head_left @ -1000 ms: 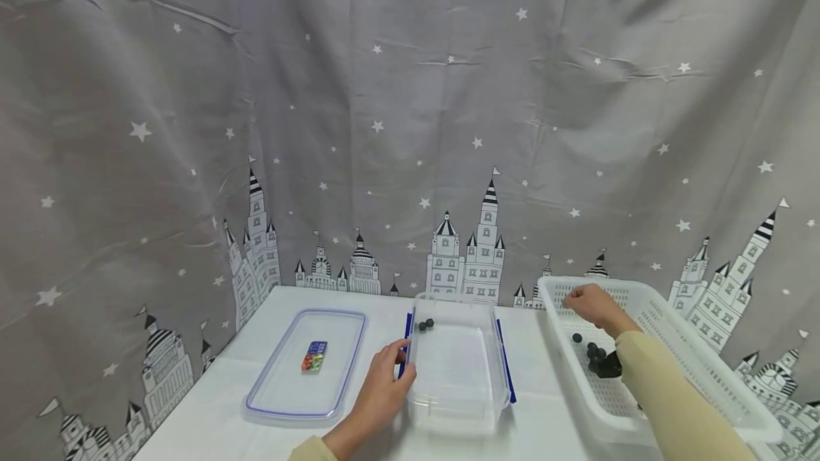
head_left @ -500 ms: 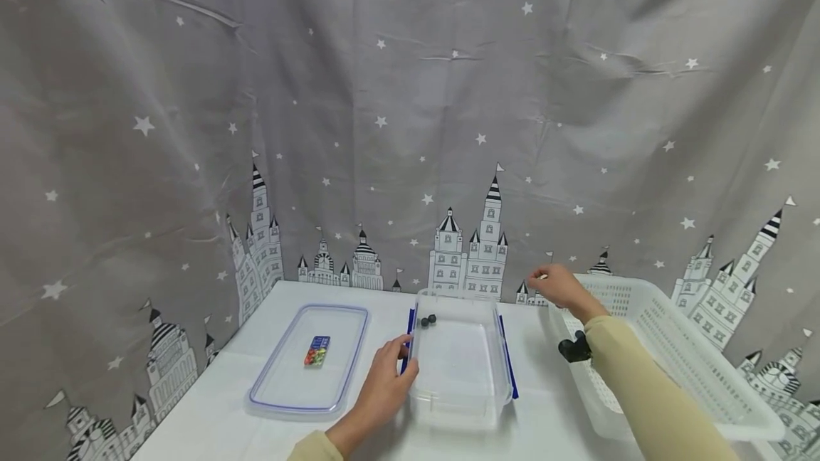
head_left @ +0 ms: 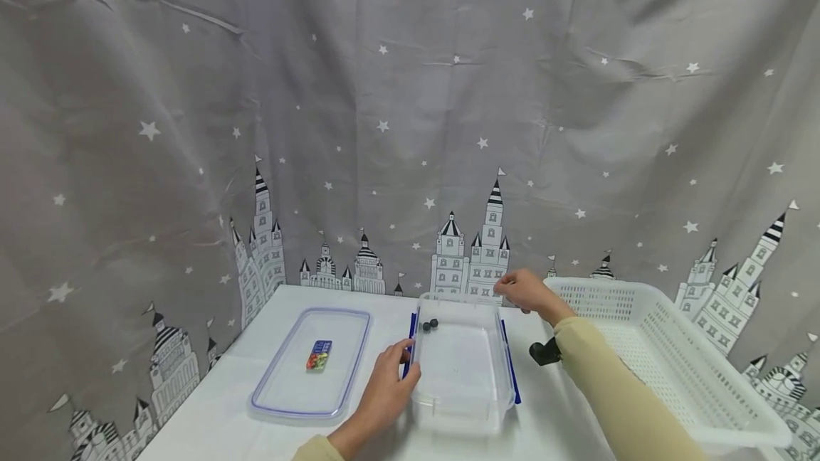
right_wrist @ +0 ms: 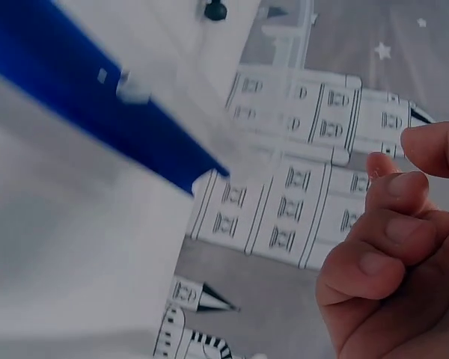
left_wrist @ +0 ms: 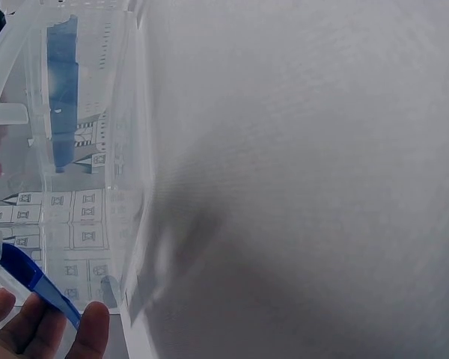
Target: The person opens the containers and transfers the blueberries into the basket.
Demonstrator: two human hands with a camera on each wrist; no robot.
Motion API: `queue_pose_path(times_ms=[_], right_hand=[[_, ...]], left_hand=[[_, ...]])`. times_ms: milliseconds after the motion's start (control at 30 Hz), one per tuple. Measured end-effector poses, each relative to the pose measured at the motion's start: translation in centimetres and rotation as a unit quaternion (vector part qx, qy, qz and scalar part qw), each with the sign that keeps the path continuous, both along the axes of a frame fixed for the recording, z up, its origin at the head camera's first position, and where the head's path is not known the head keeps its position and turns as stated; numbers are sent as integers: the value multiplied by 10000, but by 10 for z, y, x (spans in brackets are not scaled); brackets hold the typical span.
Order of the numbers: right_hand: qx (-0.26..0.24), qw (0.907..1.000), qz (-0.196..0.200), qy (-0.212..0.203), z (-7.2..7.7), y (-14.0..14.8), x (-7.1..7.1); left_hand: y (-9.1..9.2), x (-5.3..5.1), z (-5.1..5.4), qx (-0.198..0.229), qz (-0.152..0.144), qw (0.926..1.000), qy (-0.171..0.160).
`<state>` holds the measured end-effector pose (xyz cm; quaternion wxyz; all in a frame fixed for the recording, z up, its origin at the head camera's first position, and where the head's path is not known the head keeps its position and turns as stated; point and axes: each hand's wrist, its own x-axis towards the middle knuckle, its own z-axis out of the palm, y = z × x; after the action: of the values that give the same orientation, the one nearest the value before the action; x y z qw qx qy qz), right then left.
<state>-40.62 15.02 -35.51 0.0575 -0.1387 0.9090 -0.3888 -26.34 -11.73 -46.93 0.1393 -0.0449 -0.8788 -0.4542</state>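
Observation:
My left hand stays at the left side of a clear plastic container. Its relaxed fingers touch the blue side latch, seen close up in the left wrist view. Two small dark balls lie inside the container, towards its back left. Beyond the container's back right corner, my right hand hovers with curled fingers. Thumb and index finger come near each other in the right wrist view, but whether anything lies between them is hidden. Another blue latch hangs on that side.
A clear lid with a blue rim and a fruit-printed label lies on the left of the white table. At the right stands a white perforated basket, partly behind my right sleeve. A grey curtain closes off the back.
My right hand has moved left, out of the basket and over its edge to near the container's back right corner. The left hand, container and its two balls have stayed put.

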Motion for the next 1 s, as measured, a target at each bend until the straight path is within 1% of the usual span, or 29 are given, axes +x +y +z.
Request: queue_pose_path(times_ms=[133, 200, 233, 433, 567, 700, 800, 1000], right_hand=[[25, 9999, 158, 55, -2, -15, 4], [-16, 9998, 171, 42, -3, -21, 5], [-30, 9998, 171, 22, -3, -24, 5], [-19, 9996, 251, -137, -7, -43, 2], [-61, 9991, 329, -268, -12, -52, 2], [-158, 9983, 437, -365, -18, -61, 2], [-240, 9978, 431, -448, -24, -68, 1], [-289, 9968, 390, -634, -34, -79, -2]], left_hand=[[0, 1, -2, 70, 19, 10000, -47], [0, 1, -2, 52, 13, 10000, -35], [0, 1, -2, 69, 27, 9999, -73], [0, 2, 0, -1, 89, 10000, -2], [1, 3, 0, -11, 46, 10000, -13], [1, 3, 1, 28, 58, 9999, -96], [1, 2, 0, 49, 46, 9999, -78], [0, 2, 1, 16, 59, 10000, -16]])
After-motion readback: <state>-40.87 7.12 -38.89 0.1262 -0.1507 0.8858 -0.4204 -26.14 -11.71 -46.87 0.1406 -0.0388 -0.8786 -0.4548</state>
